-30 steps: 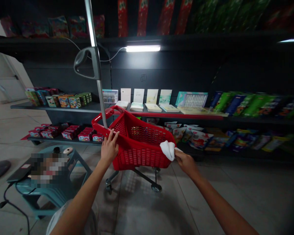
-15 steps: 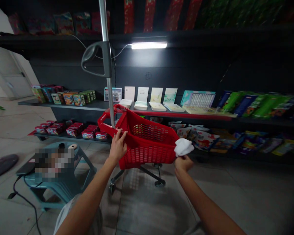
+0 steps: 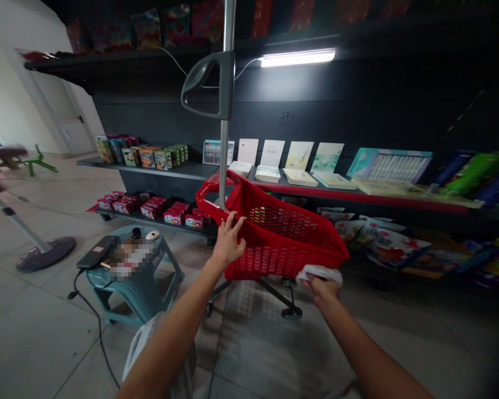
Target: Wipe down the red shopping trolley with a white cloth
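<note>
A red plastic shopping cart [image 3: 274,257] with slotted sides stands in front of me, tilted slightly in view. My left hand [image 3: 229,241] rests at the cart's near rim by its handle end, fingers hooked over the edge and thumb on the outside. In my right hand [image 3: 325,288] a crumpled white cloth [image 3: 322,272] is bunched. It touches or lies very near the lower front corner of the basket; the exact contact is hard to see. A metal pole [image 3: 223,138] with a grey loop handle [image 3: 208,86] rises at the cart's handle end.
Left stands a blue-green stool [image 3: 139,296] with a black device [image 3: 97,252], a cable and blurred items. Behind the cart, a dark shelf [image 3: 183,172] bears boxes, cards and books [image 3: 267,174]. Snack bags [image 3: 395,244] lie underneath. A round-based stand [image 3: 45,254] is further left.
The cloth has gone from the basket's front upper rim down to its lower side, now flatter in my right hand. My left hand stays on the rim. My view has turned left.
</note>
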{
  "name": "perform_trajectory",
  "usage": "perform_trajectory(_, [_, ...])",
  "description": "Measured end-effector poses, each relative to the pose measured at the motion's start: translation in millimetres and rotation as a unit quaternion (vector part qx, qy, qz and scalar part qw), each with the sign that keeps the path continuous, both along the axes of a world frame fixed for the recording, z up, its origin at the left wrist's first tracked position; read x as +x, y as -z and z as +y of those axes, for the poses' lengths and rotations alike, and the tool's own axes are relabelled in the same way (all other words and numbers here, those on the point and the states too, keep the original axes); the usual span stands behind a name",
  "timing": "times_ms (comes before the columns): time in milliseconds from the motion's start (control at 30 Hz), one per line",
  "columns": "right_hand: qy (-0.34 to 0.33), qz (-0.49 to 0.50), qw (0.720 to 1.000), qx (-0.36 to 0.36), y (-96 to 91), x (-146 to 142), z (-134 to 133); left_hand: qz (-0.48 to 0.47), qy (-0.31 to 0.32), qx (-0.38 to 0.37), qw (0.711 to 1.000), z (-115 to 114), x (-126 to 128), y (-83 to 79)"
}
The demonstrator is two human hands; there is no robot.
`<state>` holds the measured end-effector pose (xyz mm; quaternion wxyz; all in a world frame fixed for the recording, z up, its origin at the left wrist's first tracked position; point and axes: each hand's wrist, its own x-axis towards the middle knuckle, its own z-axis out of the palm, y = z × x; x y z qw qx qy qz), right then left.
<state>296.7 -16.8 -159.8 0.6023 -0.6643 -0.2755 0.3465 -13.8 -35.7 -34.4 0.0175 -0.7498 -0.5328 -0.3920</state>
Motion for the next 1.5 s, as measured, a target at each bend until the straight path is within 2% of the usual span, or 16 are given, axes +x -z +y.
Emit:
perform_trajectory(100, [-0.041,0.093,0.995,-0.022,-5.7,-37.9,6.6,-0.005,-0.005,-0.003,1.000,1.6,2.5,0.5])
perform_trajectory(200, [-0.115,0.157,0.981,-0.019,-16.3,-83.7,7.5,-0.008,-0.003,0.003,1.000,1.4,5.7,-0.7])
perform_trajectory(333, [-0.242,0.287,0.926,0.033,-30.7,-153.3,-0.7,-0.002,-0.006,0.002,1.000,-0.3,10.5,-2.2])
perform_trajectory(467, [-0.290,0.321,0.901,0.032,-29.3,-209.1,-7.3,0.013,-0.028,0.000,1.000,-3.1,17.3,-0.4])
perform_trajectory(567, [-0.312,0.320,0.894,0.040,-21.2,-223.9,-6.3,0.033,-0.064,-0.009,0.997,-6.0,22.6,1.4])
perform_trajectory(667, [-0.330,0.322,0.887,0.025,-18.6,-212.8,-1.6,0.055,-0.097,-0.015,0.994,-8.4,26.1,2.1])
perform_trajectory(767, [-0.277,0.325,0.904,0.009,-25.5,-177.4,3.2,0.060,-0.112,-0.016,0.992,-9.1,28.0,1.9])
perform_trajectory(900, [-0.173,0.322,0.930,0.038,-43.2,-99.0,3.5,0.055,-0.122,-0.019,0.991,-8.0,29.8,1.1])
perform_trajectory(933, [-0.116,0.319,0.940,0.031,-47.8,-76.1,2.1,0.055,-0.123,-0.018,0.991,-7.6,30.0,0.9])
perform_trajectory(1033, [-0.025,0.302,0.952,0.034,-58.1,-7.5,-4.2,0.052,-0.119,-0.011,0.991,-7.0,30.4,0.2])
perform_trajectory(1133, [0.076,0.245,0.965,0.042,-57.5,48.7,-11.1,0.058,-0.117,-0.012,0.991,-7.5,31.2,-0.7])
perform_trajectory(1200, [0.109,0.201,0.973,0.034,-49.9,71.3,-15.3,0.070,-0.125,-0.018,0.990,-8.3,32.5,-1.4])
perform_trajectory(1267, [0.069,0.188,0.980,-0.001,-38.6,78.4,-19.2,0.081,-0.136,-0.024,0.987,-9.2,34.3,-2.1])
perform_trajectory(1333, [0.000,0.200,0.979,-0.040,-26.6,70.0,-21.8,0.087,-0.143,-0.024,0.986,-10.0,36.3,-2.8])
perform_trajectory(1400, [-0.059,0.220,0.972,-0.057,-16.3,49.2,-21.4,0.087,-0.144,-0.021,0.986,-10.7,38.1,-3.6])
perform_trajectory(1500, [-0.122,0.253,0.958,-0.050,-5.6,2.5,-14.0,0.077,-0.144,-0.017,0.986,-12.0,41.1,-4.7])
